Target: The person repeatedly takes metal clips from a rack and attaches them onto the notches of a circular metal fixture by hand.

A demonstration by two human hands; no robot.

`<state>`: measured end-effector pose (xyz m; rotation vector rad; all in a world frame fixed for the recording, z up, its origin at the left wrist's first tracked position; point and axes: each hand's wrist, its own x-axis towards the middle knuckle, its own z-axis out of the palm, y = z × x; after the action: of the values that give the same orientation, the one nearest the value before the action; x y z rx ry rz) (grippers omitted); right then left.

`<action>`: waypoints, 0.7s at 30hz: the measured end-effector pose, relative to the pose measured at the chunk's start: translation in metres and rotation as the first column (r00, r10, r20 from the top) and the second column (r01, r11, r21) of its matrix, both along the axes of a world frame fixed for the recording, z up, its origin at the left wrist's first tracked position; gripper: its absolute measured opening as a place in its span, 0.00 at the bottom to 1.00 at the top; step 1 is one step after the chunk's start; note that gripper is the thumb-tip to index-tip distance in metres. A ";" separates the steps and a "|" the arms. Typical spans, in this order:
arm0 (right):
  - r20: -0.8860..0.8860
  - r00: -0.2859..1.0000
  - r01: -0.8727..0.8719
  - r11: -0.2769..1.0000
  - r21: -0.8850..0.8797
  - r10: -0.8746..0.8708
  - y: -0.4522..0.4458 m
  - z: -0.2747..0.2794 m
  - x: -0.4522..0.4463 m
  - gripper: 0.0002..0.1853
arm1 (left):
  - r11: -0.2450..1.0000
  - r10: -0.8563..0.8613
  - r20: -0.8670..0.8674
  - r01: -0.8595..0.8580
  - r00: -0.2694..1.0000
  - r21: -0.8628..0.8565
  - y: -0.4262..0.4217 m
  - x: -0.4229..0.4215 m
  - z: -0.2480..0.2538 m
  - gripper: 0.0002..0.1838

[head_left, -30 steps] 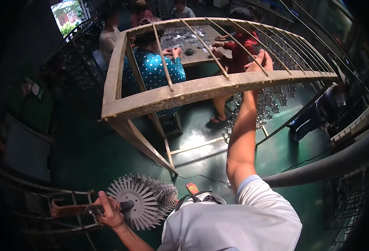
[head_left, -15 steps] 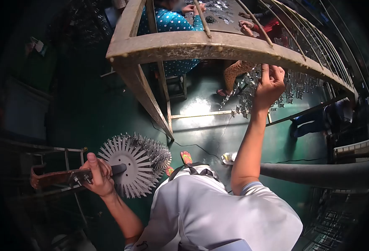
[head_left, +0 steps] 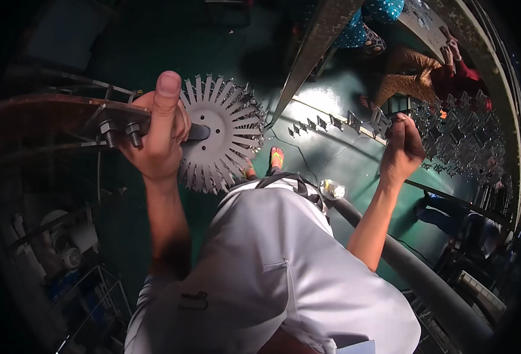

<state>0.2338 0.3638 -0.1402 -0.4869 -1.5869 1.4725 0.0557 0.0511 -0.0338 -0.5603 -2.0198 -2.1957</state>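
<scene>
My left hand is wrapped round a shaft or handle beside a brown bar with two bolts. On that shaft sits a grey slotted metal disc, with more toothed discs stacked behind it. My right hand has its fingertips pinched on the end of a hanging string of small metal parts, which stretches away to the left. More strings of such metal parts hang just right of that hand, below the frame.
A metal frame rises at the upper right. Co-workers sit beyond it, one with red sleeves, another in dotted teal. A thick grey pipe runs at lower right, near a small wrapped bundle.
My right hand has come down from the frame's top rail and now pinches a string of metal parts. The view has tilted downward, and my left hand with the disc appears higher and closer.
</scene>
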 end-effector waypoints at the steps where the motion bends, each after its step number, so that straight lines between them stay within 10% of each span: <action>1: 0.053 0.997 -0.055 0.998 0.042 0.053 -0.010 0.002 0.000 0.10 | 1.000 -0.006 -0.002 0.006 1.000 0.004 0.000 0.000 0.001 0.31; 21: 0.112 0.711 -0.690 0.720 -0.079 0.694 -0.130 -0.034 -0.041 0.06 | 0.990 0.012 0.035 -0.016 0.999 0.141 0.006 0.003 0.010 0.29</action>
<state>0.1928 0.2338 -0.1742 0.0321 -1.9786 2.0558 0.0586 0.0575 -0.0238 -0.4936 -1.8585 -2.3318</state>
